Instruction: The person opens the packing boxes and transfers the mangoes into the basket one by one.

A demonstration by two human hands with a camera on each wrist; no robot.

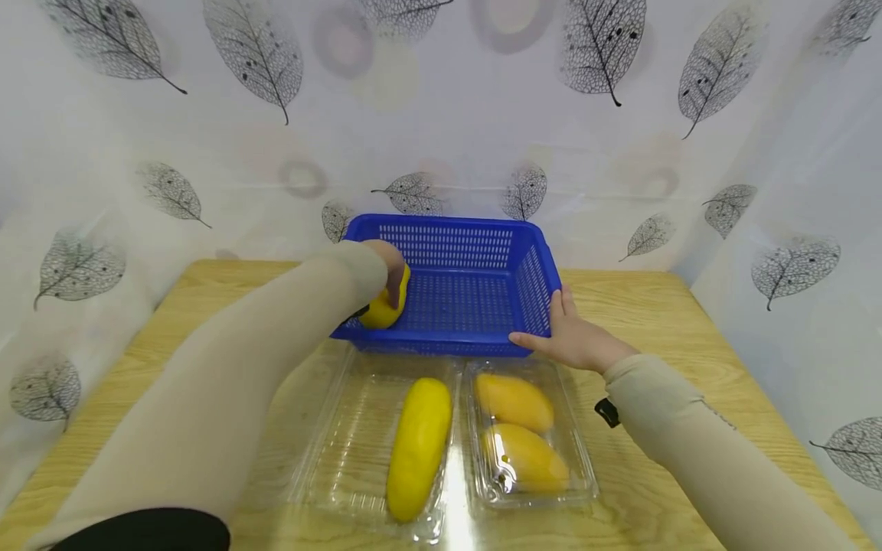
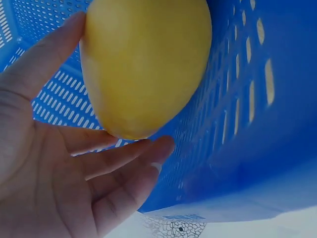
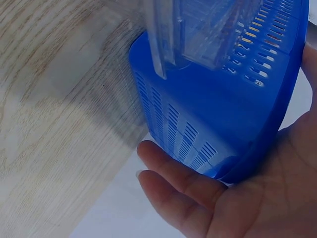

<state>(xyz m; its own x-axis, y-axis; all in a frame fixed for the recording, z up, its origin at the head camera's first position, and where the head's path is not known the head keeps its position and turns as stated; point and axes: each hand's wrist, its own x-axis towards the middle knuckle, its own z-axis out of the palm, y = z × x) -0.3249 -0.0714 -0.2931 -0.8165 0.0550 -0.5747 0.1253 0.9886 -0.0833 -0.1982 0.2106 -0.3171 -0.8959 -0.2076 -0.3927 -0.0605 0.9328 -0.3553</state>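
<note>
Inside the left end of a blue plastic basket (image 1: 458,337), my left hand (image 1: 393,268) holds a smooth, rounded yellow fruit (image 2: 146,64). In the left wrist view the thumb lies along one side of the fruit and fingertips touch its lower end, close to the basket's slotted wall. Its exact kind cannot be told. My right hand (image 1: 575,334) grips the basket's near right corner, thumb at the front rim and fingers at the side. The right wrist view shows two fingers (image 3: 173,188) outside the basket wall (image 3: 198,109).
In front of the basket, an open clear plastic box (image 1: 344,451) holds a long yellow melon-like fruit (image 1: 420,451). Beside it, another clear box (image 1: 582,474) contains two orange-yellow mangoes (image 1: 527,459). Everything stands on a wooden table (image 1: 661,321) before a leaf-patterned curtain (image 1: 441,115).
</note>
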